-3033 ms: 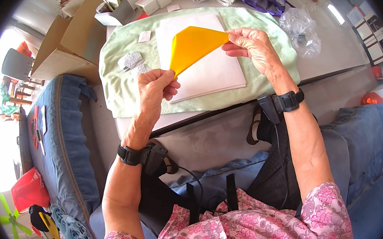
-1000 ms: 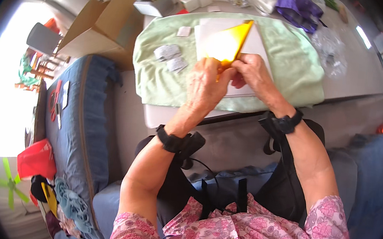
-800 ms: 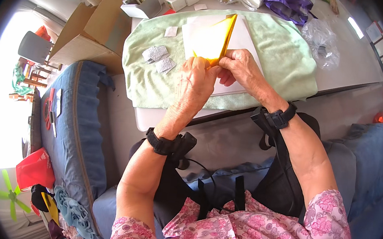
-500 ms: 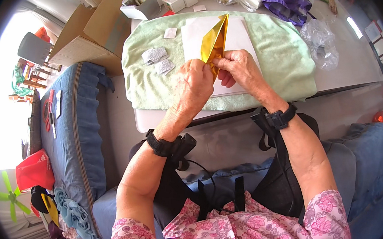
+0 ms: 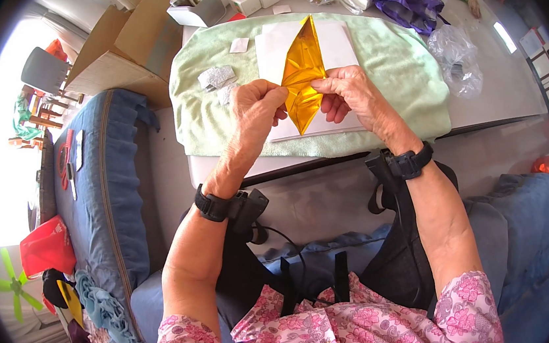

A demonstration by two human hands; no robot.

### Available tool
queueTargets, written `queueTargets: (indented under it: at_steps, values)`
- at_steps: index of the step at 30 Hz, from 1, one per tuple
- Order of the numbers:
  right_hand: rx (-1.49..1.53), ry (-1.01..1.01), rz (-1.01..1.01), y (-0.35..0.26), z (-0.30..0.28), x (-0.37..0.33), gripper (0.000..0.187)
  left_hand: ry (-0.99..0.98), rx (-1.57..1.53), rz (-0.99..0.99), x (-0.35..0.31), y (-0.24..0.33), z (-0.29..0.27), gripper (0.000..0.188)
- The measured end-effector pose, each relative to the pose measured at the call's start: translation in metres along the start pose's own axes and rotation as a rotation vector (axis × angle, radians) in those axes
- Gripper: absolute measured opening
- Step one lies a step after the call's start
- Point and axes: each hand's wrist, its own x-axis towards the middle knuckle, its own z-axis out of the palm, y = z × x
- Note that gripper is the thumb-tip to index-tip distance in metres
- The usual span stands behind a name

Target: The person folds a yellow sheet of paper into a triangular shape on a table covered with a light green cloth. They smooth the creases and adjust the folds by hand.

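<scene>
Gold paper (image 5: pixel 303 75), folded into a long diamond, stands pinched at its middle between both hands. Left hand (image 5: pixel 257 107) fingers (image 5: pixel 280 96) close on its left edge; right hand (image 5: pixel 351 93) fingers (image 5: pixel 322 85) close on its right edge. Its far tip points away, its near tip hangs below the fingers. Under it lies a white sheet (image 5: pixel 280 43) on a green towel (image 5: pixel 397 64), spread over the surface (image 5: pixel 493 93). Silver scraps (image 5: pixel 217 79) lie left, a box (image 5: pixel 129 32) further left, a clear bag (image 5: pixel 454 53) far right.

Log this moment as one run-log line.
left hand: pinches gold paper | right hand: pinches gold paper | under: white sheet, green towel
</scene>
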Motion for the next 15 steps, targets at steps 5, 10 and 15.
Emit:
queueTargets:
  at_steps: [5, 10, 15]
  values:
    - [0.044, -0.025, -0.036, -0.0006, -0.0008, -0.0007, 0.036, -0.067, -0.088, 0.011, 0.0019, -0.0018, -0.0086, 0.020]
    - [0.024, 0.001, -0.026, 0.0012, 0.0011, -0.0006, 0.036, -0.031, -0.048, 0.040, 0.0033, -0.0012, -0.0073, 0.021]
    - [-0.062, 0.001, 0.017, -0.0031, 0.0069, -0.0015, 0.033, 0.099, 0.126, 0.172, 0.0017, 0.0047, -0.0042, 0.026]
